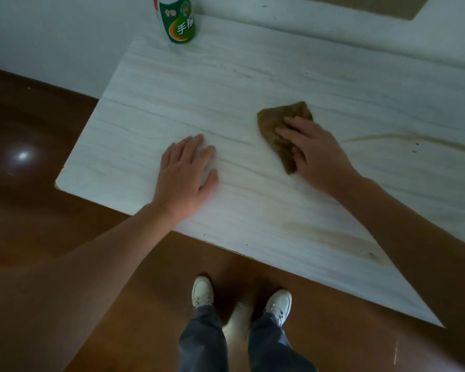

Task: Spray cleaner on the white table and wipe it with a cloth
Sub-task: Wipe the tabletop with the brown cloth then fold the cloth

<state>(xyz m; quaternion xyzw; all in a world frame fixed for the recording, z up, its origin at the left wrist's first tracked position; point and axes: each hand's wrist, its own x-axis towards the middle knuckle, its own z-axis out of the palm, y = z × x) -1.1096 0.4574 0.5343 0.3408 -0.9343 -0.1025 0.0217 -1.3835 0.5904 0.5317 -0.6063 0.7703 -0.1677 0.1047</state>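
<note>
Right hand (316,154) presses cloth (282,130) on table (253,76)

Brown cloth (279,124); white table (199,84) (grey streaks); green-labelled bottle (177,20).

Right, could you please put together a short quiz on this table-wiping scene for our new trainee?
1. True or false: the left hand holds the green bottle.
2. What does the right hand press on the white table? A) a sponge B) a brown cloth C) a paper towel
3. Fill in: a long brown streak lies on the table to the ___ of the cloth.
Key: 1 false, that hand rests flat on the table and the bottle stands far from it; 2 B; 3 right.
</note>
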